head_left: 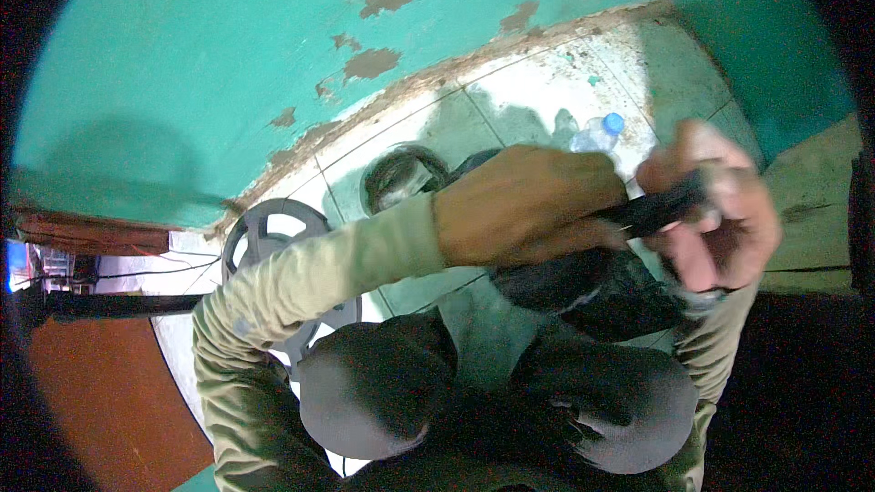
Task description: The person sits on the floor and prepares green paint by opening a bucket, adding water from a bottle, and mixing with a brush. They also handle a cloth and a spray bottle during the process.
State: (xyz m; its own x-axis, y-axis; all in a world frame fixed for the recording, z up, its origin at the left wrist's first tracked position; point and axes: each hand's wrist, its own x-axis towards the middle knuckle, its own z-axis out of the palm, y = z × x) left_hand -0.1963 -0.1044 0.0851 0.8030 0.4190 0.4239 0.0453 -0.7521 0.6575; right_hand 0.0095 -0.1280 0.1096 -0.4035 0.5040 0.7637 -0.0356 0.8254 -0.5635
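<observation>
In front of me my left hand (529, 208) reaches across from the left, its fingers closed at one end of a short black strip-like piece (663, 204). My right hand (729, 219) grips the other end, thumb and fingers curled round it. Motion blurs both hands, and the fingers hide much of the piece, so its kind does not show. A small bright spot shows by my left fingertips. Below the hands, a dark, shiny bundle (629, 301) lies near my knees, partly covered by my left hand and wrist.
A clear bottle with a blue cap (598, 133) is on the tiled floor beyond my hands. Left of it sits a dark round container (401, 178) with clear plastic inside. A grey wheel-shaped object (264, 228) lies beside my left arm. A peeling green wall (228, 36) rises behind.
</observation>
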